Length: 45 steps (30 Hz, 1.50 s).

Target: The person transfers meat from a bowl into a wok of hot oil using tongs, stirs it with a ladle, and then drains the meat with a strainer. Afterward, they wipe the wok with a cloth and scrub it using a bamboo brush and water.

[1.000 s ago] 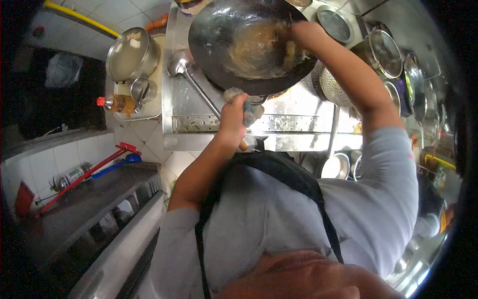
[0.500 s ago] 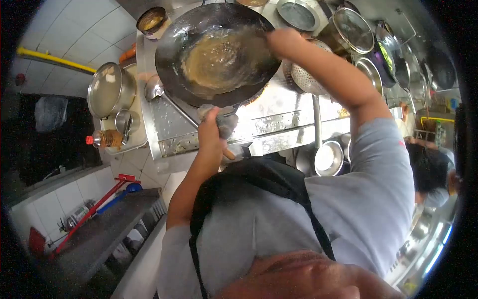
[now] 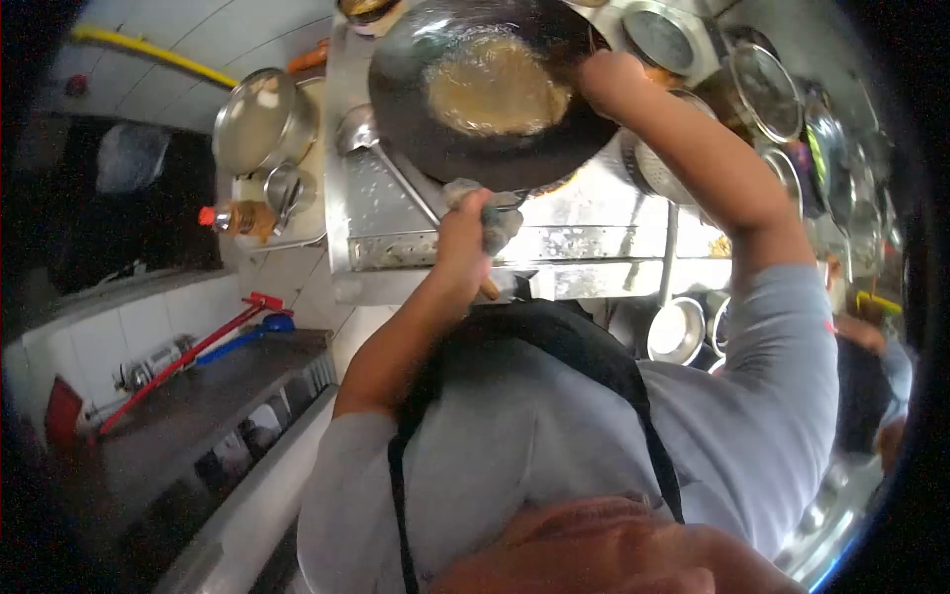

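A large dark wok (image 3: pixel 426 148) sits on the stove with brownish, shiny liquid (image 3: pixel 500 89) in its bowl. My left hand (image 3: pixel 465 238) is closed on a greyish cloth (image 3: pixel 502 226) at the wok's near rim. Under that hand runs the handle of a metal ladle (image 3: pixel 358 131); its wooden end shows below my wrist. At the wok's right rim is my right hand (image 3: pixel 611 81), with its fingers closed. Something thin and dark shows beside them, too blurred to name.
Right of the wok lies a perforated strainer (image 3: pixel 658 168), its handle pointing toward me. A lidded pot (image 3: pixel 259 124), a steel cup (image 3: pixel 287 188) and a red-capped bottle (image 3: pixel 237 218) stand at left. Metal bowls (image 3: pixel 676 330) sit below the stove edge. Another person (image 3: pixel 871 376) is at far right.
The view has shifted, so the stove appears farther right and higher. The liquid in the wok has changed shape. My right hand remains at the right rim, my left hand on the cloth.
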### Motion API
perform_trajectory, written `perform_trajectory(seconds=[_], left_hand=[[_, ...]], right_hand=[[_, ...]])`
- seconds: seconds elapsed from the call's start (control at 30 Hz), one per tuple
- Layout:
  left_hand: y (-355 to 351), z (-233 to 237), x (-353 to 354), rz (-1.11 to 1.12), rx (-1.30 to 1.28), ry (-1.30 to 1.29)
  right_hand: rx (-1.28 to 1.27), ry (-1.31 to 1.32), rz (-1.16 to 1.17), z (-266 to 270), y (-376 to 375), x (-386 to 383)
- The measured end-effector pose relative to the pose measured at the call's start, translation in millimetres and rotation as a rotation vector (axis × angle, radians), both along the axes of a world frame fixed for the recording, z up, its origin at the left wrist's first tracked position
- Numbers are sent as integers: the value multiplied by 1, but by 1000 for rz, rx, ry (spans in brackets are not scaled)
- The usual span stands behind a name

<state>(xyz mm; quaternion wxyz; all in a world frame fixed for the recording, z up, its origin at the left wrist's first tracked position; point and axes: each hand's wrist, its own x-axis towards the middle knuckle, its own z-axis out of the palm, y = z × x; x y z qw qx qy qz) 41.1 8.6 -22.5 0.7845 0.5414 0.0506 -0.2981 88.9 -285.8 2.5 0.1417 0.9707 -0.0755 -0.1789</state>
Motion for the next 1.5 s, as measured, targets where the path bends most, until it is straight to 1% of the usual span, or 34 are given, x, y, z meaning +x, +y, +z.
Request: perform_trajectory(seconds=[0.03,0.13,0.2,0.27,0.3,0.37,0.4,0.43,0.47,0.5,0.53,0.57,0.6,0.63,0.67,0.7,0.77,0.8,0.87,0.97,1.0,1.03,1.07,1.1,1.13,1.17,1.2,1.23,1.27,1.3,1.37,1.4,1.43,1.5], left_hand=[[-1,-1,4,34,-54,107],[6,-24,8,21,-57,118],[4,-21,14,23,-92,93],[3,-9,21,-16,73,350],[3,-14,19,-13,72,350],[1,-37,15,48,-45,110],[0,-46,17,52,-48,109],[-3,-56,22,50,-73,279],[-6,-61,26,48,-100,447],[-7,-61,28,49,-100,447],[-6,-61,26,50,-67,455],[-6,-61,26,52,-37,459],[-7,-60,27,52,-34,459],[-5,-58,25,41,6,438],[-5,-56,24,31,45,416],[-4,-52,19,35,46,413],[-1,-45,8,67,29,-65],[-2,-50,13,69,27,-70],[-6,-67,23,85,-51,458],[-4,-46,25,55,91,497],[-3,-49,25,55,92,499],[-2,-54,24,51,67,495],[-2,-58,24,43,44,491],[-1,-57,21,41,46,492],[3,-54,16,1,61,232],[5,-52,12,-39,73,-29],[4,-53,13,-37,70,-34],[3,-57,16,-49,75,21],[5,-59,15,-64,85,84],[3,-54,18,-63,79,79],[0,-43,23,-2,-41,473],[0,-48,26,1,-46,471],[0,-57,27,0,-39,449],[2,-60,25,9,-28,437]], right_hand=[[15,-61,-20,-15,-3,26],[182,-315,-102,-53,26,91],[304,-222,-161,-40,76,86],[460,-120,-120,-46,93,66],[451,-60,-55,-52,90,51],[487,98,33,-39,67,17],[536,201,56,-8,53,2],[441,281,55,31,48,-5],[419,227,-81,8,17,1],[194,349,89,28,4,6],[91,324,-38,19,-3,28],[144,2,35,-17,-25,40],[96,-112,-27,-15,-10,56],[113,-274,-68,-54,-13,81],[255,-208,-101,-31,20,82],[303,-150,-115,-54,31,94],[417,-299,2,-62,71,69],[435,-41,69,-54,76,55],[462,77,126,-1,73,14],[389,176,-38,-1,6,8],[149,373,68,19,-2,22],[181,391,-150,37,6,39],[-24,65,-34,6,-11,50],[-17,-227,65,-21,-13,65],[150,-221,-71,-31,-3,87],[135,-260,-102,-48,12,99],[207,-109,-105,-39,40,96],[308,-288,-106,-65,58,89],[334,-261,-11,-56,75,69],[390,-32,-1,-36,84,56],[396,174,76,-5,78,21],[432,272,100,21,67,8],[455,314,69,6,37,3],[230,444,79,20,-3,17]])
